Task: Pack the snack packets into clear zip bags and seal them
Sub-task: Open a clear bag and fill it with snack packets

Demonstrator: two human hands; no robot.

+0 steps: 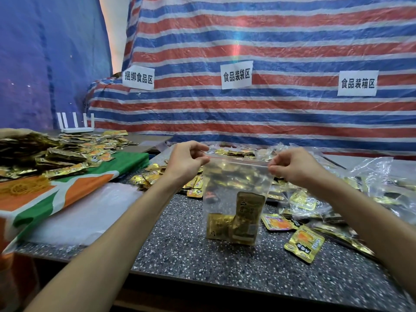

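Left hand (186, 159) and right hand (292, 166) pinch top corners of clear zip bag (234, 183), upright over speckled counter (202, 255). Gold snack packets (245, 212) sit at bag bottom. Loose packet (304, 243) just right. Packet heap (45, 154) far left. Striped tarp (270, 52) behind.

Even, fairly bright light, a rainbow flare streak on the striped tarp (236, 48), wide-angle bending at the edges

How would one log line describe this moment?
step: sealing | left hand: pinches zip bag top | right hand: pinches top | gold packets: inside
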